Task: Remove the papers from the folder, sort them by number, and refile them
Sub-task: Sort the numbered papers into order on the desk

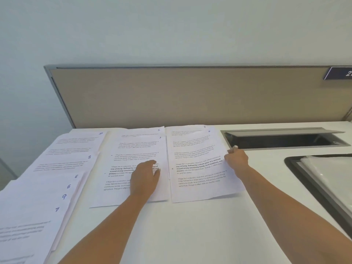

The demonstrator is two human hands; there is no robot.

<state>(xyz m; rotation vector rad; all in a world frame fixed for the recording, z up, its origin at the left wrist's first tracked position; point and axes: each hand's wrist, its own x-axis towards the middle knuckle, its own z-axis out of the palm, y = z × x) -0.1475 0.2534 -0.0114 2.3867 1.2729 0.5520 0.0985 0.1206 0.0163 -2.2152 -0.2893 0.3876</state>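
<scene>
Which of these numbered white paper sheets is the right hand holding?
The white printed sheet marked 4, lying over sheet 2: the right hand pinches its right edge. The left hand only rests flat on sheet 3 beside it.

White desk: numbered papers spread across left and centre; dark-edged folder at right edge.

White printed papers lie flat on the bench, hand-numbered in blue at their top right corners. Sheet 3 overlaps sheet 1. Just beside them, sheet 4, slightly skewed, overlaps sheet 2. The rest fan out at left.
</scene>
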